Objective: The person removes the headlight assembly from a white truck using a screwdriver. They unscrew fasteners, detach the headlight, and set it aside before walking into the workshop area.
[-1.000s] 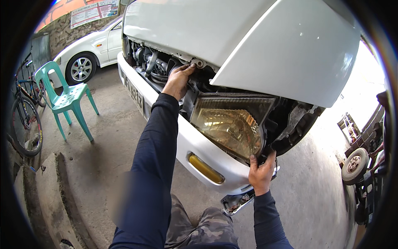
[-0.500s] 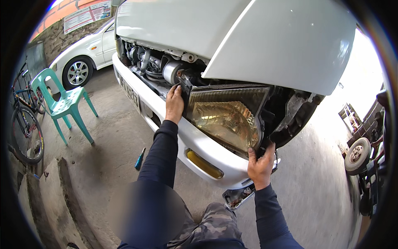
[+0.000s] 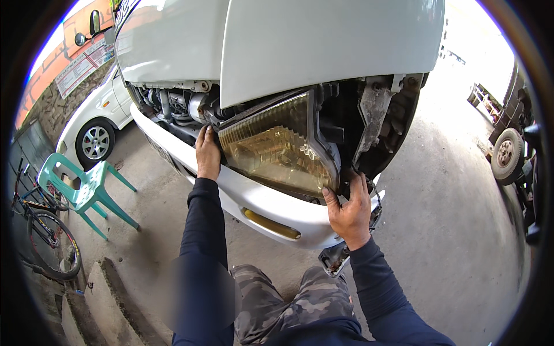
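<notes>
A large headlight (image 3: 277, 151) with a yellowed clear lens sits tilted in the front corner of a white vehicle, above its white bumper (image 3: 236, 187). My left hand (image 3: 208, 154) grips the headlight's inner end, fingers reaching behind the edge. At the lower outer corner, my right hand (image 3: 351, 209) holds it with the thumb on the lens and the fingers around the back. The fingertips of that hand are partly hidden. Between the headlight and the body, a dark opening (image 3: 349, 109) shows bare metal.
A yellow lamp (image 3: 270, 224) is set into the bumper. Below hangs or lies a dark tray-like part (image 3: 333, 260). To the left stand a green plastic chair (image 3: 89, 184), a bicycle (image 3: 52, 242), concrete steps (image 3: 115, 300) and a white car (image 3: 95, 124). A spare wheel (image 3: 508, 155) is at right.
The headlight's outer end has swung out and tilted, widening the gap behind it. Both hands have kept hold. My view has shifted, and the blue-handled tool on the floor no longer shows.
</notes>
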Tool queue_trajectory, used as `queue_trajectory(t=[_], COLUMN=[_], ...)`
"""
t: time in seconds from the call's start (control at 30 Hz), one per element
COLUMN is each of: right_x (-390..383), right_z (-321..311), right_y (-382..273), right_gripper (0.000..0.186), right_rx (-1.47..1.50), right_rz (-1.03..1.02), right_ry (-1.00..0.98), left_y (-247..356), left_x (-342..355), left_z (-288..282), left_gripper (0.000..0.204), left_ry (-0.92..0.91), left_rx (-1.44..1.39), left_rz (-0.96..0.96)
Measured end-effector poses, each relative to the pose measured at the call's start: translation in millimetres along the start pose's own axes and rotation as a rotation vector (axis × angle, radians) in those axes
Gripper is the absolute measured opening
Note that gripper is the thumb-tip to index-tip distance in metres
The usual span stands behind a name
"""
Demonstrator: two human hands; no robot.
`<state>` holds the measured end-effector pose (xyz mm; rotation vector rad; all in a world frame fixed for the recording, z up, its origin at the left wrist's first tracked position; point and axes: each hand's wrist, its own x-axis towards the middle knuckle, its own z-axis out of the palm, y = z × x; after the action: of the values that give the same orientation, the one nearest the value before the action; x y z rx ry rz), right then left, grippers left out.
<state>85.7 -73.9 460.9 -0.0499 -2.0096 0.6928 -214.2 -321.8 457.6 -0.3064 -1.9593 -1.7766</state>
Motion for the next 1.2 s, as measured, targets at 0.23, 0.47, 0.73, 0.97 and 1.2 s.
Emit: queue_trajectory(t=[0.23,0.47,0.73,0.97,1.2], right_x=[3,0,3,-33,-105], right_z=[-9,-5,-14,-54,-120], right_y=[11,8,12,47,80], right_gripper=[0.049,0.046,0.046,0.044,0.040], right_rx=[-0.008,0.030,-0.021,0.046,0.052], right_rz=[0.001,0.032,0.037,-0.044,-0.004], right_ry=[-0.005,-0.003,-0.034,0.029,-0.021], left_y=[-18,-19,-26,-42,-64], left_x=[8,12,11,12,22], left_z=[15,10,10,38,44], left_gripper=[0.048,0.047,0.038,0.052,0.039], left_ry=[-0.046,-0.020,-0.030,-0.085,-0.160], left_rx=[-0.184,-0.180,0.530,-0.058,0.163], left_rz=[-0.035,-0.064,0.390,-0.041,0.126])
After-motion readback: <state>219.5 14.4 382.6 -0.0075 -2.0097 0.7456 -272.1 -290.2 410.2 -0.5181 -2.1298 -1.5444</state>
